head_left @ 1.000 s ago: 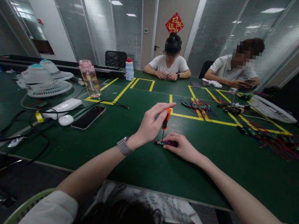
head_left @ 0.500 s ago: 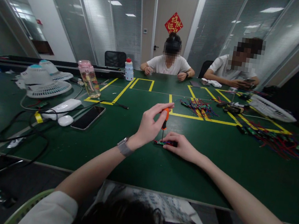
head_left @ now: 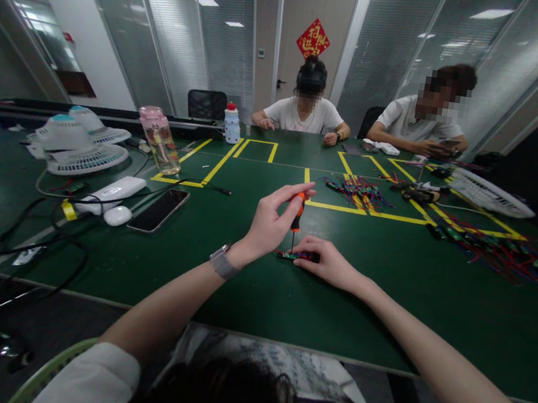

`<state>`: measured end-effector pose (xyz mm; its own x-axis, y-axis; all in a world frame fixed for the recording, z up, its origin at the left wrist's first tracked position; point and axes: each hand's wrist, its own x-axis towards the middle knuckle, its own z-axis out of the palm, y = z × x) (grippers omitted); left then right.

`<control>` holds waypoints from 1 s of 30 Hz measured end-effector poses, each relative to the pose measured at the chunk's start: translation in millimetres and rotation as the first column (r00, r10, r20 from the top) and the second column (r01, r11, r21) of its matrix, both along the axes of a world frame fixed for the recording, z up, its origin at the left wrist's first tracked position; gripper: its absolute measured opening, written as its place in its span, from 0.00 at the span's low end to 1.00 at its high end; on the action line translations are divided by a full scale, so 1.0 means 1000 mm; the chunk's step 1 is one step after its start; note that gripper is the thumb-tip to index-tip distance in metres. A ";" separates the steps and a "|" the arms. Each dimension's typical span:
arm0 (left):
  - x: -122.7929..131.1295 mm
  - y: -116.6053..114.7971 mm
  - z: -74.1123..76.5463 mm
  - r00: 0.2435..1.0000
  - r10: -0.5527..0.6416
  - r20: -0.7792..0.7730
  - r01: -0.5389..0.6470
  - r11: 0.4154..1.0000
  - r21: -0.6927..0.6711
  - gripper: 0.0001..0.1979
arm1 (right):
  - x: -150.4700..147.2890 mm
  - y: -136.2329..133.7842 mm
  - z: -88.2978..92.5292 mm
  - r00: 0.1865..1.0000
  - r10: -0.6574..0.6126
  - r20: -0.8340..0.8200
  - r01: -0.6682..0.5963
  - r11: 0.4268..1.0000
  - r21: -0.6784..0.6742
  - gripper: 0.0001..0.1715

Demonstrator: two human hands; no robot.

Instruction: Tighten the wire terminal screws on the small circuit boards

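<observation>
Left hand: the left hand is closed around a screwdriver, thumb and fingertips pinching the orange handle near its top, with a watch on the wrist
Screwdriver: it stands nearly upright just right of the left palm, its thin shaft pointing down onto the circuit board
Right hand: the right hand lies low on the counter, fingers curled in and gripping the right end of the circuit board, pressing it down
Circuit board: small and dark, flat on the counter between the two hands, under the left hand's fingertips and touching those of the right
Left of the left hand: a phone lies face up, a white mouse just beyond it, then black cables and two white fans
Beyond the hands: a bundle of coloured wires lies well apart on yellow tape lines; a pink bottle stands far off to the left
Far side: two people sit across the counter, their hands near their own edge
</observation>
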<state>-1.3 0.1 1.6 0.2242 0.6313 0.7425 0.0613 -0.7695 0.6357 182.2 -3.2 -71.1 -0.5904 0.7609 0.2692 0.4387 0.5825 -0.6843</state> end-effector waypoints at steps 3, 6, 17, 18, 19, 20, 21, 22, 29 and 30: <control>0.000 0.000 0.000 0.996 0.082 -0.022 -0.081 0.996 0.047 0.09 | 0.000 0.000 0.000 1.000 -0.003 0.001 0.003 1.000 0.001 0.11; -0.002 -0.001 0.001 0.991 0.127 -0.051 -0.123 0.989 0.084 0.08 | 0.000 0.000 -0.001 1.000 -0.001 -0.004 0.001 1.000 0.006 0.12; -0.001 -0.001 0.001 0.987 0.155 -0.039 -0.151 0.984 0.092 0.06 | 0.000 0.001 -0.002 1.000 -0.002 -0.002 0.002 1.000 0.008 0.11; -0.002 0.000 0.001 0.984 0.175 -0.040 -0.170 0.980 0.099 0.06 | 0.000 0.001 -0.002 1.000 -0.003 0.000 0.003 1.000 0.008 0.11; -0.002 0.000 0.001 0.983 0.178 -0.041 -0.173 0.980 0.096 0.07 | 0.000 0.001 -0.002 1.000 -0.004 0.001 0.004 1.000 0.007 0.11; -0.002 0.000 0.001 0.985 0.165 -0.043 -0.161 0.983 0.089 0.09 | 0.000 0.001 -0.002 1.000 -0.003 0.000 0.003 1.000 0.007 0.11; -0.003 0.000 0.001 0.990 0.137 -0.044 -0.133 0.988 0.079 0.12 | 0.000 0.001 -0.002 1.000 -0.002 0.001 0.002 1.000 0.007 0.11; -0.002 0.001 0.001 0.994 0.100 -0.042 -0.097 0.993 0.069 0.14 | 0.000 0.001 -0.001 1.000 -0.002 0.002 0.002 1.000 0.007 0.12; 0.001 0.000 0.001 0.994 0.104 -0.015 -0.103 0.993 0.059 0.08 | -0.001 0.000 0.001 1.000 -0.003 0.007 0.003 1.000 0.012 0.11; 0.001 0.000 0.001 0.991 0.133 -0.021 -0.131 0.988 0.079 0.07 | -0.001 0.000 0.001 1.000 -0.003 0.008 0.003 1.000 0.014 0.11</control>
<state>-0.8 -0.2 2.3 0.1626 0.5972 0.7854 0.1812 -0.8005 0.5712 181.7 -3.4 -70.4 -0.5904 0.7589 0.2748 0.4460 0.5905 -0.6726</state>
